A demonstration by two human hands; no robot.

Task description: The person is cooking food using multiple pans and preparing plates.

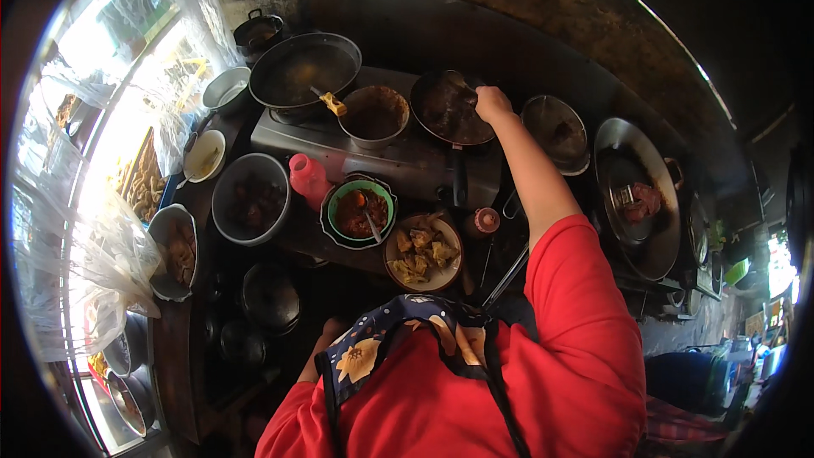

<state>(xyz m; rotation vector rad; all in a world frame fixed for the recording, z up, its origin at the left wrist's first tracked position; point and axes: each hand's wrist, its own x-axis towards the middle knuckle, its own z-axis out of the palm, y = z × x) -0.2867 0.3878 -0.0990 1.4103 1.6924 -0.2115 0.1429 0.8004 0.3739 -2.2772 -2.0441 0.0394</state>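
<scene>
My right hand point(492, 105) reaches over the far side of a dark frying pan point(439, 114) on the stove, its fingers closed. A dark utensil point(465, 89) shows at the fingers, its kind unclear; dark sauce or food lies in the pan. The pan's black handle point(459, 178) points toward me, and no hand is on it. Low by the apron, my left hand point(332, 330) is mostly in shadow and behind the cloth, its fingers hidden. Left of the pan stands a saucepan point(373, 116) of brown sauce. A yellow-handled tool point(332, 103) rests across the rim of a large wok point(297, 47).
Before the stove stand a green bowl point(339, 191) of red sauce with a spoon, a plate point(398, 276) of fried pieces, a pink bottle point(309, 180) and a grey pot point(222, 203) of meat. Rightward are a strainer-like pan point(555, 110) and a big oval pan point(610, 140) holding meat.
</scene>
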